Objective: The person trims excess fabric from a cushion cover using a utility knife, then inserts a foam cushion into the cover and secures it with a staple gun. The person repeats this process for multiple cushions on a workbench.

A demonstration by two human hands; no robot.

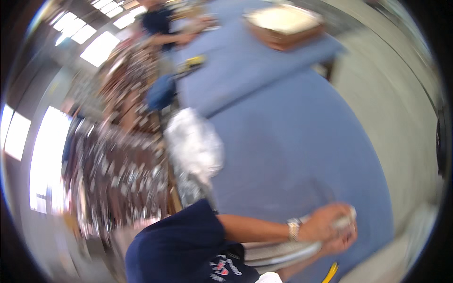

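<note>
The left hand (pixel 323 224), wearing a wristwatch (pixel 293 230), closes around a pale, blurred object (pixel 347 219) near the blue tabletop's (pixel 302 141) right edge. The right hand (pixel 340 244) sits just below; whether it grips cannot be told. Should the left fingers loosen, the object could likely slip off that edge.

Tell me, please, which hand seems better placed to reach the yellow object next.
Probably the right hand: it appears lower in the picture, nearer the yellow object, while the left hand sits farther from it. Blur obscures their grip.
</note>
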